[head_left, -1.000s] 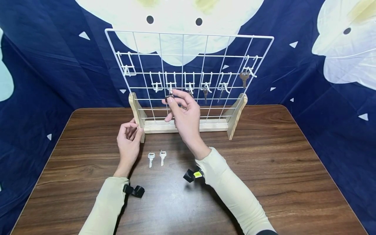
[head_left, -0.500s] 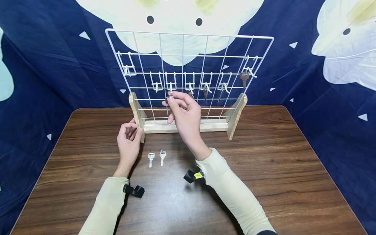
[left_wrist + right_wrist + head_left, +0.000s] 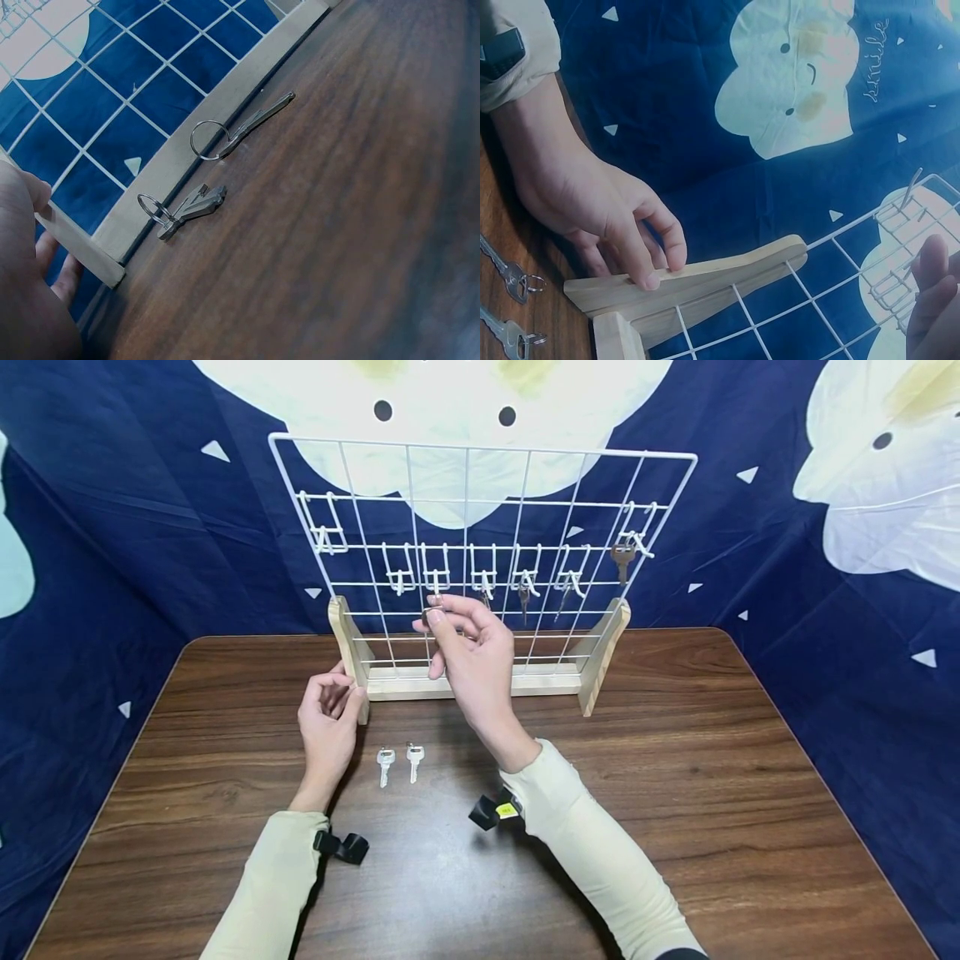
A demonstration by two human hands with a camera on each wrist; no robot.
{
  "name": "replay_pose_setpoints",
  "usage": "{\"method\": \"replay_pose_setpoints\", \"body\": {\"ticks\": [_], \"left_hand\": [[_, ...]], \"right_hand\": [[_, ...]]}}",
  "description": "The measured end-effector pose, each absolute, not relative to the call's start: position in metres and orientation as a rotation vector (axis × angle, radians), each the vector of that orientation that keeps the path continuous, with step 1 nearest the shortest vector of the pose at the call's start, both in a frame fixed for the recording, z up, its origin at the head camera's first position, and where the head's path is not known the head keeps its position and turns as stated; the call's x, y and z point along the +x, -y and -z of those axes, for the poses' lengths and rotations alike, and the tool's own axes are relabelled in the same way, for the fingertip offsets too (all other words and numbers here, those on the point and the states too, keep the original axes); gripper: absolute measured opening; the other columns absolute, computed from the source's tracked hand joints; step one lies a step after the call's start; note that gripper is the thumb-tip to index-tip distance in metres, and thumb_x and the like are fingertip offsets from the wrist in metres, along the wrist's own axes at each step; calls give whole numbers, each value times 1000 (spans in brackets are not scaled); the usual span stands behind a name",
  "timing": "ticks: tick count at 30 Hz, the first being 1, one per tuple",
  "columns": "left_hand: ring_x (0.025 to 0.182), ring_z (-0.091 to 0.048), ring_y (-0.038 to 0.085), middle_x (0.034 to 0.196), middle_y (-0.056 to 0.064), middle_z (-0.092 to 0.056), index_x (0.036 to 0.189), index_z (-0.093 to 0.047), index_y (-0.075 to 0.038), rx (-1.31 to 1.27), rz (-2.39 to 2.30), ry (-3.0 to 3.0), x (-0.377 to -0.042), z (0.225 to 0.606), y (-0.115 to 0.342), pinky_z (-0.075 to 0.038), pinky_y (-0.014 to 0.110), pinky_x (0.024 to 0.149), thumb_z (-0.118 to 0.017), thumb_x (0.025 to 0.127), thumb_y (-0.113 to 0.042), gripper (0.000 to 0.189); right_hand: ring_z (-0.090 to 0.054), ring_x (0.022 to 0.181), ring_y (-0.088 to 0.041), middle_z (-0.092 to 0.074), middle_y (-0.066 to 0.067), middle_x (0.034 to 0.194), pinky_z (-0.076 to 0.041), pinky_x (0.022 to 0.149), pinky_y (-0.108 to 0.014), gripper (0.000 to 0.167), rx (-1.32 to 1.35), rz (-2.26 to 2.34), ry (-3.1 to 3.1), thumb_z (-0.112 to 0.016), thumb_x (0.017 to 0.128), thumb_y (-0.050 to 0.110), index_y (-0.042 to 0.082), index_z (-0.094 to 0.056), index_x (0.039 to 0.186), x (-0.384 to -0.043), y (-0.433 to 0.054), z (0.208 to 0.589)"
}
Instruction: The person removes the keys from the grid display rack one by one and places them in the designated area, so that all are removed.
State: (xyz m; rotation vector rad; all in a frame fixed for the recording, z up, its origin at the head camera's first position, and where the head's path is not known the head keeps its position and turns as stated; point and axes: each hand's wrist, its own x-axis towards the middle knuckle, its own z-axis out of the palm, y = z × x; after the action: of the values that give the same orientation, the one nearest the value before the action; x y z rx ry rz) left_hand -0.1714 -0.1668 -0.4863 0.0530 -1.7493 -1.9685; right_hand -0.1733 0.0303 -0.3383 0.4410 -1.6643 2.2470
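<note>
In the head view, my right hand (image 3: 480,652) pinches a small key (image 3: 432,610) by its head between thumb and fingers, just below the tip of a white hook (image 3: 437,580). Most of the key is hidden by the fingers. My left hand (image 3: 327,727) grips the left wooden leg (image 3: 347,647) of the white wire grid rack, thumb in front and fingers around the back edge; the right wrist view shows this hand (image 3: 604,202) at the leg (image 3: 697,281) too. Two silver keys (image 3: 386,766) with rings lie on the table between my arms.
The white grid (image 3: 467,472) stands upright on a wooden base (image 3: 408,689). More keys hang from hooks to the right, including a brown one (image 3: 622,562) at upper right. An upper-left hook (image 3: 322,539) holds nothing. Behind is a blue cloth (image 3: 150,527) with cloud prints.
My right hand has dipped very slightly with the key, staying just under the same hook. The left hand and the keys on the table have not moved.
</note>
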Motion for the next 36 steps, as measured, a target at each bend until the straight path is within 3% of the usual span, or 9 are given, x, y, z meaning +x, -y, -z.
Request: {"method": "replay_pose_setpoints", "body": {"ticks": [4, 21, 24, 29, 32, 36], "left_hand": [[123, -70, 10, 148, 18, -69, 113, -58, 15, 58, 1968, 1756, -172, 487, 167, -56, 20, 106, -70, 99, 15, 19], [124, -70, 9, 150, 24, -66, 114, -57, 16, 63, 1952, 1779, -172, 487, 168, -56, 21, 107, -69, 99, 14, 20], [124, -70, 9, 150, 24, -66, 114, -56, 16, 61, 1949, 1780, -171, 486, 167, -56, 20, 106, -69, 99, 14, 20], [123, -70, 9, 150, 22, -67, 115, -56, 17, 60, 1951, 1778, -171, 486, 167, -56, 20, 106, -69, 99, 14, 20], [123, -70, 9, 149, 21, -67, 115, -56, 17, 58, 1951, 1775, -171, 486, 167, -56, 20, 106, -69, 99, 15, 20], [123, -70, 9, 149, 21, -67, 114, -57, 16, 55, 1954, 1768, -172, 486, 168, -56, 20, 106, -69, 99, 15, 19]], "right_hand": [[-59, 46, -5, -77, -34, 114, -49, 45, -19, 22, 434, -2237, 1679, -67, 106, -4, -18, -67, 124, -172, -31, 338], [-56, 43, -7, -82, -21, 95, -50, 42, -21, 20, 432, -2294, 1682, -66, 105, -6, -17, -67, 121, -160, -39, 345], [-57, 43, -7, -83, -13, 92, -49, 42, -21, 20, 427, -2326, 1669, -65, 105, -7, -18, -66, 121, -159, -41, 347], [-57, 42, -5, -82, 2, 88, -36, 37, -18, 18, 409, -2382, 1662, -64, 106, -6, -16, -66, 120, -156, -44, 351], [-57, 42, -5, -83, -3, 89, -30, 36, -19, 16, 385, -2393, 1683, -64, 106, -6, -14, -67, 119, -155, -47, 353], [-57, 42, -5, -83, -15, 92, -31, 36, -20, 15, 359, -2398, 1725, -65, 105, -6, -13, -66, 118, -153, -50, 358]]}}
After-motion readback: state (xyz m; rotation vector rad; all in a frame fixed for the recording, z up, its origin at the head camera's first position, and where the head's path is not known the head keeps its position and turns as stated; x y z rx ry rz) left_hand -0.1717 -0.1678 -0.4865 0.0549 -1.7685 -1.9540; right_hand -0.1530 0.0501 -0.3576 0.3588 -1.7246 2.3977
